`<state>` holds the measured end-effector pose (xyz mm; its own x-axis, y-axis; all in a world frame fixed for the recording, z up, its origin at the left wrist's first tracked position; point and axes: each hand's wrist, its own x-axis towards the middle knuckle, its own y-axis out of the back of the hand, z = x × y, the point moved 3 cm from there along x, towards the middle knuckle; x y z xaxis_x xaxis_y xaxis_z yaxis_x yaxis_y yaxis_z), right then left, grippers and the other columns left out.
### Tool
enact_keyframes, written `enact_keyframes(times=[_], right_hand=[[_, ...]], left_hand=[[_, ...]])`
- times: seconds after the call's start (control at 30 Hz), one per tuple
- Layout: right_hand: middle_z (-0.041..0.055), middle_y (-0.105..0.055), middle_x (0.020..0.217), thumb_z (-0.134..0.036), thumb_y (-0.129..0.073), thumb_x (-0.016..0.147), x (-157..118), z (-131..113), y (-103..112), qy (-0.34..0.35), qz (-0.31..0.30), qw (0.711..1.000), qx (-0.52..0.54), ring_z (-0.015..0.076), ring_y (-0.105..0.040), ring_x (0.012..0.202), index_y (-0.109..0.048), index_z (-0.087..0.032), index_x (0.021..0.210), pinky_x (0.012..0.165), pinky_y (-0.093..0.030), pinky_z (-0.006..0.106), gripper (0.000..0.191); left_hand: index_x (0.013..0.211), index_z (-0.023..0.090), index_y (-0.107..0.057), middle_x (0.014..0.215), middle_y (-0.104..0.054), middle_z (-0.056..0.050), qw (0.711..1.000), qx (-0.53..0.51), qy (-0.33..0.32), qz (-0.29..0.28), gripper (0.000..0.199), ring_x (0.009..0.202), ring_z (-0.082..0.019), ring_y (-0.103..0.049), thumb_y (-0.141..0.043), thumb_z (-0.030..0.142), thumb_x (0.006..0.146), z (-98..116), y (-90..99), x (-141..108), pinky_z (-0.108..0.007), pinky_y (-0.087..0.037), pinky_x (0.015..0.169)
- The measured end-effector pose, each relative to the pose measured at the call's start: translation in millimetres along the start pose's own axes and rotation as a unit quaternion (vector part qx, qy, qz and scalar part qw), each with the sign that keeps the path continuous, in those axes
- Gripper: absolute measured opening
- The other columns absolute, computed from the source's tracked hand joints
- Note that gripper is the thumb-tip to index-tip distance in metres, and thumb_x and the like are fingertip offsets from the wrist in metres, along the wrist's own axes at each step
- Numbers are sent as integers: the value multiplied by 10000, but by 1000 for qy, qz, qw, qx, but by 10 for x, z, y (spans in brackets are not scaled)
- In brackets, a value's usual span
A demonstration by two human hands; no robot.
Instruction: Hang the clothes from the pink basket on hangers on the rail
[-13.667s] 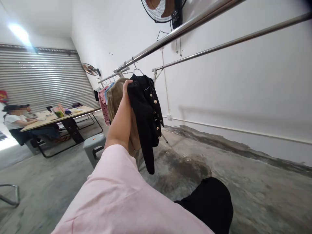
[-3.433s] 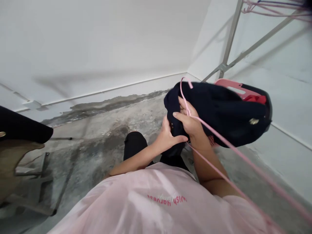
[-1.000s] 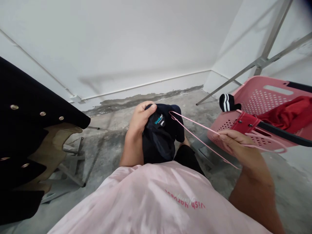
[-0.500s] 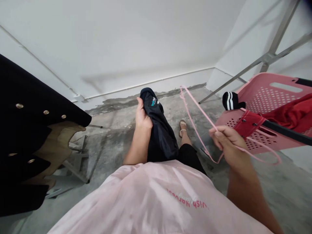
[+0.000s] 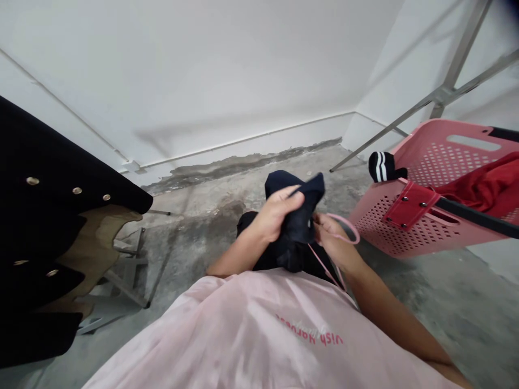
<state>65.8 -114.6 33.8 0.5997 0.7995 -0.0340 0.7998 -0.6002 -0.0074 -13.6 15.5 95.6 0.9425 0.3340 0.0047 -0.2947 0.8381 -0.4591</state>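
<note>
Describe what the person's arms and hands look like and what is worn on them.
Both forearms are bare: the left hand and right hand wear no gloves, and no rings, watch or bracelet show. Short sleeves of a pale pink T-shirt end above the elbows; it carries red lettering on the chest, seen upside down from the head camera.

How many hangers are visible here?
1: a pink hanger in the right hand, beside the dark garment gripped by the left hand. Others may be hidden by clothes.

Upside-down red lettering on the pink shirt (image 5: 259, 335) reads roughly "Wish Harvest"; nothing else is legible.
</note>
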Motion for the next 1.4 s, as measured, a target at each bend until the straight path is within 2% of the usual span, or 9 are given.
enact_keyframes(times=[0.17, 0.33, 0.6, 0.73, 0.87, 1.03, 1.2, 1.3, 1.4], right_hand=[[-102, -271, 492, -386, -732, 733, 71, -443, 195, 91, 173, 967, 164, 35, -194, 393, -473, -199, 798, 394, -147, 195, 326], [-93, -282, 536, -308, -695, 768, 72, -987, 234, 287, 263, 907, 161, 37, -217, 391, -418, -220, 780, 398, -181, 204, 291], [-91, -290, 570, -297, -713, 766, 222, -934, 121, 333, 309, 882, 129, 26, -236, 430, -437, -209, 851, 427, -205, 196, 302], [-101, -254, 560, -216, -706, 758, 255, -950, 217, 357, 309, 869, 147, 25, -235, 433, -391, -205, 800, 418, -200, 199, 318], [-103, -324, 561, -147, -716, 715, 302, -977, 316, 358, 290, 869, 180, 22, -267, 424, -440, -189, 829, 394, -216, 199, 301], [-123, -368, 544, -171, -742, 668, 335, -926, 376, 347, 307, 862, 208, 22, -278, 394, -452, -179, 868, 378, -218, 181, 353], [-126, -380, 533, -249, -772, 659, 347, -901, 353, 325, 292, 875, 208, 21, -273, 372, -471, -163, 871, 367, -183, 178, 378], [-133, -354, 529, -317, -765, 697, 437, -908, 347, 346, 305, 857, 228, 24, -253, 360, -438, -181, 872, 366, -155, 187, 395], [-126, -312, 566, -390, -729, 751, 668, -960, 405, 378, 330, 834, 229, 21, -237, 379, -395, -207, 858, 368, -137, 195, 396]], left_hand=[[1322, 244, -607, 1338, -609, -88, 978, 160, -91, -98, 673, 1234, -281, -567, -804, 494, 728, -165, -224, -72, -370, -457, 1032], [1405, 244, -476, 1252, -618, -94, 959, 235, -106, -118, 788, 1147, -267, -599, -803, 487, 730, -488, 25, 102, -398, -470, 998], [1210, 165, -630, 1301, -551, -159, 880, 449, -79, -135, 627, 1234, -306, -495, -758, 555, 736, -1121, 522, 246, -450, -384, 1081], [1347, 181, -558, 1395, -506, -166, 909, 405, -62, -78, 849, 1322, -341, -442, -836, 518, 620, -1202, 603, 143, -465, -354, 1107], [1253, 282, -648, 1197, -668, -79, 944, 327, -28, -6, 704, 1257, -325, -518, -828, 496, 607, -1237, 598, 76, -433, -437, 1004], [1121, 209, -708, 1123, -707, -98, 942, 313, -65, 104, 404, 1205, -285, -577, -694, 411, 772, -1056, 873, 134, -449, -405, 1068], [1157, 197, -696, 1231, -681, -75, 884, 259, -253, 295, 382, 1218, -253, -590, -588, 261, 796, -257, 1198, -68, -419, -378, 1134], [1269, 235, -647, 1301, -655, -50, 856, 336, -326, 218, 449, 1269, -249, -568, -618, 249, 820, 129, 861, -400, -386, -407, 1123], [1342, 237, -595, 1278, -668, -80, 851, 474, -225, -37, 471, 1205, -250, -618, -612, 334, 881, 76, 294, -643, -367, -471, 1055]])
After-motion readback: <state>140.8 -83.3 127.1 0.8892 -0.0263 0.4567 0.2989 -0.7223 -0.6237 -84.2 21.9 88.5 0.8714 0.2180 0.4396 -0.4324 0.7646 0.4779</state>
